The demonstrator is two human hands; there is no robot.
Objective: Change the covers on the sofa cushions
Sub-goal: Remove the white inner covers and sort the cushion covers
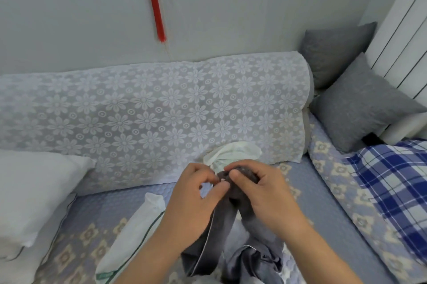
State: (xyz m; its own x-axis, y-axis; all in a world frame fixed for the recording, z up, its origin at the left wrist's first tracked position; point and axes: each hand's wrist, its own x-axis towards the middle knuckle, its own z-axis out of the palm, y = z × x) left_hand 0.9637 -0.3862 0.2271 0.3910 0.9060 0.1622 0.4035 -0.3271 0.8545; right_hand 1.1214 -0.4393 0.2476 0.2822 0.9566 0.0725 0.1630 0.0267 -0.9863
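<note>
Your left hand [196,187] and right hand [261,187] both pinched the grey cushion cover [227,214] at its zipper end, above the sofa seat [97,209]; it looked limp and light, best gripped by the seam.

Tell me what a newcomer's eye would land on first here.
First, the two hands at centre: the left hand and the right hand pinch the bunched end of a grey cover, which trails down toward the camera. Next, the red tassel hanging on the pale wall above the lace-draped sofa back. Then the blue plaid cloth at right, below two grey cushions.
</note>
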